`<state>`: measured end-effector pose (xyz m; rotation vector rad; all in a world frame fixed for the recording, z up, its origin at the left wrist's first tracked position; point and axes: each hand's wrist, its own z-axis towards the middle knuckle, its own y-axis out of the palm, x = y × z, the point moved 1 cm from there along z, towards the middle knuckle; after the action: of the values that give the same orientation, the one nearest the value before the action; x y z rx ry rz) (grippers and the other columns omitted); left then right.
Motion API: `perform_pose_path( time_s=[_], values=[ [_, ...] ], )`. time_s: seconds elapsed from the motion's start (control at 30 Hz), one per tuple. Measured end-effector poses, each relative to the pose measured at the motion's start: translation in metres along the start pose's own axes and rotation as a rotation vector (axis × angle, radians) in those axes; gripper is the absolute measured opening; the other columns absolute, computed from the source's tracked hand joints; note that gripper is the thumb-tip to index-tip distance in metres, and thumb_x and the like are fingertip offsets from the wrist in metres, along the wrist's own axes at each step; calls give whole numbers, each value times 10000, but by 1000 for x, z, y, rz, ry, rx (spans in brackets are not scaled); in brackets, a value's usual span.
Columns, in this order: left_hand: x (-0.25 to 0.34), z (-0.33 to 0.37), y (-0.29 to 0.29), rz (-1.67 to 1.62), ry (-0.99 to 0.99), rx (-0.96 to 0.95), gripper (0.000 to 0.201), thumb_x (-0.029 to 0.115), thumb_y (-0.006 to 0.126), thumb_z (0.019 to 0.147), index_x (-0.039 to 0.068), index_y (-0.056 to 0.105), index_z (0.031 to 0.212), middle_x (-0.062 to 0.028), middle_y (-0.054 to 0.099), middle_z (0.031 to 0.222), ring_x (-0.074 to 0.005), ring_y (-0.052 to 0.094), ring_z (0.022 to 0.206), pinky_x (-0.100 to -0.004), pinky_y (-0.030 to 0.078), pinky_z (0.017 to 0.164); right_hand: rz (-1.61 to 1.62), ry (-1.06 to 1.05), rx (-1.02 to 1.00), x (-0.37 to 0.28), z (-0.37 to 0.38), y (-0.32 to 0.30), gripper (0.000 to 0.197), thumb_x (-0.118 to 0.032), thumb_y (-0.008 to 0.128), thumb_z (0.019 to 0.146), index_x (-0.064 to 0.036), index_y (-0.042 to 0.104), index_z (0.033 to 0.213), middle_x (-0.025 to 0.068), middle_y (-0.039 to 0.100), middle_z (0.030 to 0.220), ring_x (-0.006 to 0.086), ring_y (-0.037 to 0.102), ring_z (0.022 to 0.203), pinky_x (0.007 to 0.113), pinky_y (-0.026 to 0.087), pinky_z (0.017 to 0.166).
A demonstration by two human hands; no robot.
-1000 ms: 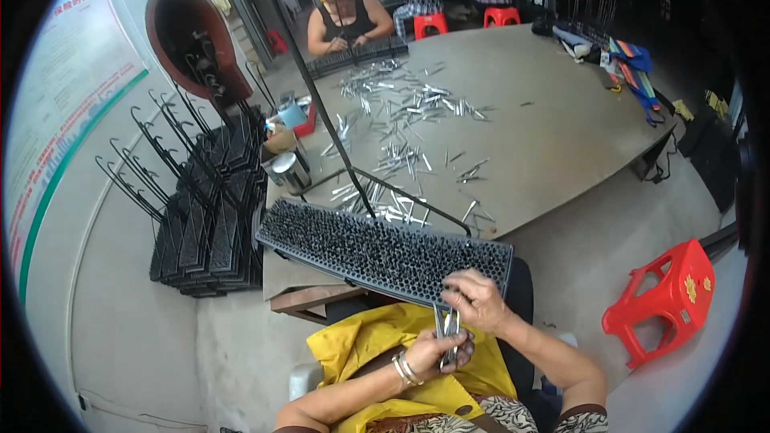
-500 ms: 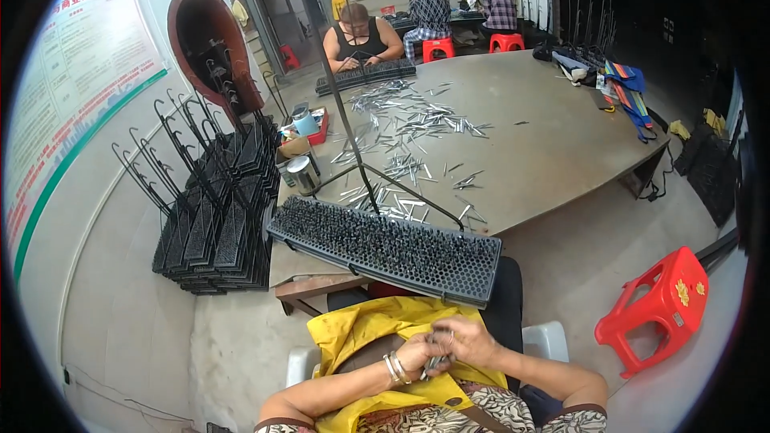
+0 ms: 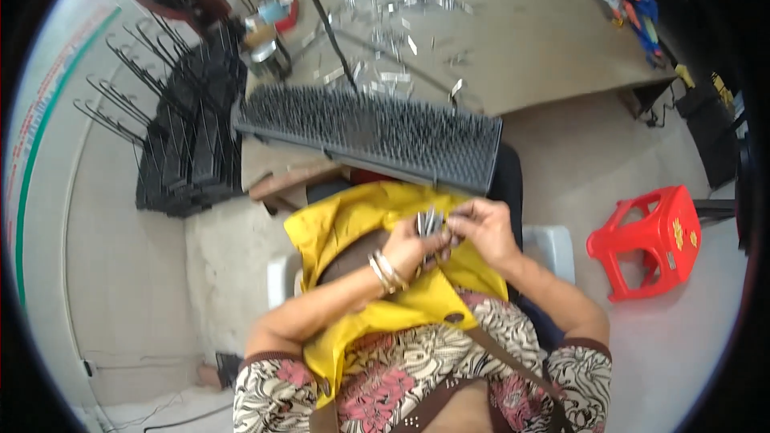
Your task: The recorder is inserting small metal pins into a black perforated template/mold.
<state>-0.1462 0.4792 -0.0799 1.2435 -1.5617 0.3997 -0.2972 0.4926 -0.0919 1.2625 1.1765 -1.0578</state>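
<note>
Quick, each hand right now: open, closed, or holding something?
Left hand: closed around thin silvery metal strips.
Right hand: fingers bent beside them; whether holding one cannot be told.

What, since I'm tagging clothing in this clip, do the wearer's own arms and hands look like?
The left hand and right hand wear no gloves, and the forearms are bare. Two shiny, pale bangles circle the left wrist. The left sleeve and right sleeve are short, cream with black swirls and dark brown edging; the left also shows a pink flower.
</note>
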Motion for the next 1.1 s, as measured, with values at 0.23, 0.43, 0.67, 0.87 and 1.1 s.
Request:
perform_pose_path(
  time_s=[0.23, 0.43, 0.67, 0.87, 1.1],
  values=[
    [-12, 12, -18, -197, -113, 49, 103, 83, 530, 814, 20, 521, 895, -100, 602, 796, -148, 586, 639, -208, 397, 414, -94, -70, 232, 2, 24, -19, 68, -4, 600, 738, 34, 584, 793, 36, 576, 669, 78, 512, 551, 199, 427, 518],
    [-29, -8, -31, -210, -118, -102, 171, 20, 491, 822, 7, 493, 992, -78, 587, 825, -140, 578, 713, -231, 464, 589, -380, -358, 451, -17, 55, -48, 83, -16, 576, 771, 36, 602, 831, 9, 559, 682, 53, 489, 597, 179, 404, 553],
    [-27, -16, -35, -246, -89, -174, 245, 8, 492, 817, -7, 427, 1053, -115, 583, 862, -182, 570, 828, -263, 471, 713, -568, -668, 487, -12, 100, -50, 90, -28, 588, 766, 27, 599, 837, 6, 555, 681, 50, 484, 605, 182, 392, 545],
    [-32, -14, -41, -266, -109, -171, 198, 29, 530, 807, -36, 491, 989, -120, 581, 891, -186, 585, 805, -275, 486, 719, -933, -922, 332, -7, 116, -43, 85, 20, 574, 712, 24, 579, 796, 120, 566, 722, 220, 539, 623, 271, 424, 576],
    [-30, -13, -41, -270, -121, -75, 235, 13, 584, 764, -48, 514, 979, -104, 586, 787, -181, 590, 686, -278, 496, 657, -1448, -804, 84, -7, 113, -30, 108, -26, 577, 710, 11, 584, 811, 155, 570, 764, 295, 547, 712, 324, 443, 631]
  ],
)
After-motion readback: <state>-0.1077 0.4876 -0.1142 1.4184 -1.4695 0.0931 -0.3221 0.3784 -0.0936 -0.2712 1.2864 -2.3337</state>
